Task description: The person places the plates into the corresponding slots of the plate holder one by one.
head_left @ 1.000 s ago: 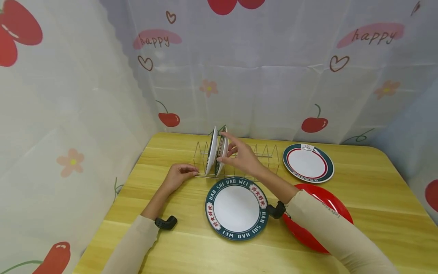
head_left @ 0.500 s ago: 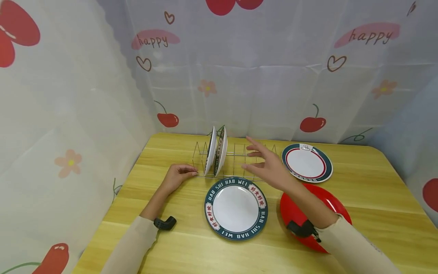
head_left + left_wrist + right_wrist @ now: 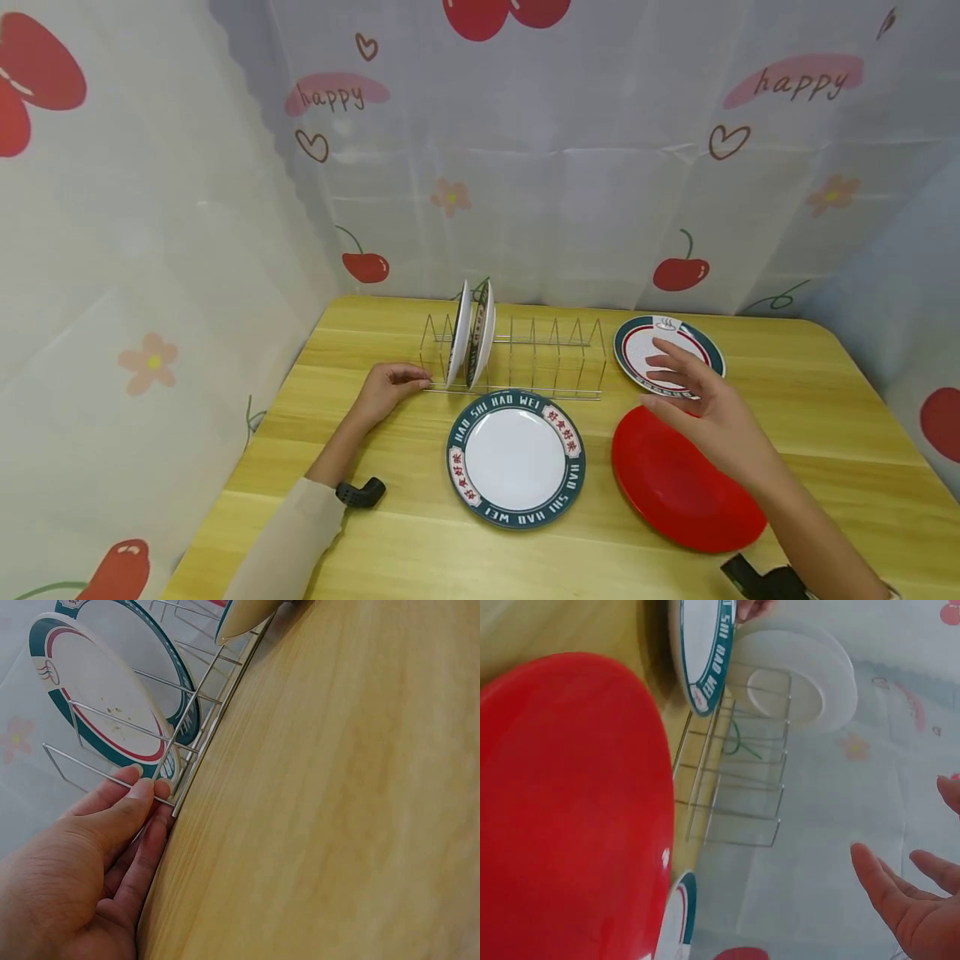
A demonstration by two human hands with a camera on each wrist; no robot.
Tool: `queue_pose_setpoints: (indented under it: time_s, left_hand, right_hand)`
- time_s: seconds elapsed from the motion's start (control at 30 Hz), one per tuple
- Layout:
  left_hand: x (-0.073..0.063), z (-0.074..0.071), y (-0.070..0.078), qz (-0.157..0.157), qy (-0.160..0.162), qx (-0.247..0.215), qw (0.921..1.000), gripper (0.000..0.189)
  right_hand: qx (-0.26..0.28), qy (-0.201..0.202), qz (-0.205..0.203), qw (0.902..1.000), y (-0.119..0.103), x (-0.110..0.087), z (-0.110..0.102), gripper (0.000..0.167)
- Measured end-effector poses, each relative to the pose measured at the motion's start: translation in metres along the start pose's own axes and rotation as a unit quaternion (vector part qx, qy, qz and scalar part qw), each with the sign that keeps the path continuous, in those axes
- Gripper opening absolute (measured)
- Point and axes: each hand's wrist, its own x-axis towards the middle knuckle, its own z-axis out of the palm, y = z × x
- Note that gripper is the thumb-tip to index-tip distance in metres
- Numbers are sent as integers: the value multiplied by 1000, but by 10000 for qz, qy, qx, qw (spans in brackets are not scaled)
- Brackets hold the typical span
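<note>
My left hand (image 3: pixel 386 393) pinches the wire at the left end of a metal dish rack (image 3: pixel 588 398); its thumb and fingers on the wire show in the left wrist view. Two plates stand upright side by side in the rack's left slots: a red-ringed plate (image 3: pixel 97 690) and a green-rimmed plate (image 3: pixel 487 333) to its right. With fingers spread and nothing held, my right hand (image 3: pixel 712 417) hovers over a red plate (image 3: pixel 675 492). Its fingertips overlap a smaller green-rimmed plate with a red ring (image 3: pixel 637 354) in the head view.
A large plate with a lettered green rim (image 3: pixel 516 458) lies flat in front of the rack. The wooden table (image 3: pixel 405 533) meets a cherry-print cloth (image 3: pixel 570 208) at its back and left. Slots to the right of the standing plates hold nothing.
My right hand has let go of the green-rimmed plate in the rack and moved right, toward the red plate. The left hand has stayed at the rack's left end.
</note>
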Motion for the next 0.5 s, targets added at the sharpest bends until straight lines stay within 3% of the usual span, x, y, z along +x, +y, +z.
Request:
queue_pose_setpoints:
  time_s: [0.13, 0.3, 0.5]
  left_hand:
    - [0, 0, -1, 83, 12, -39, 10000, 11]
    - [0, 2, -2, 96, -96, -117, 9998, 13]
    - [1, 2, 0, 9, 8, -184, 9998, 13]
  right_hand:
    - [-22, 271, 166, 9995, 18, -17, -12, 67]
    - [-90, 690, 710, 9950, 45, -40, -30, 68]
    - [-378, 1010, 1284, 9858, 75, -60, -44, 69]
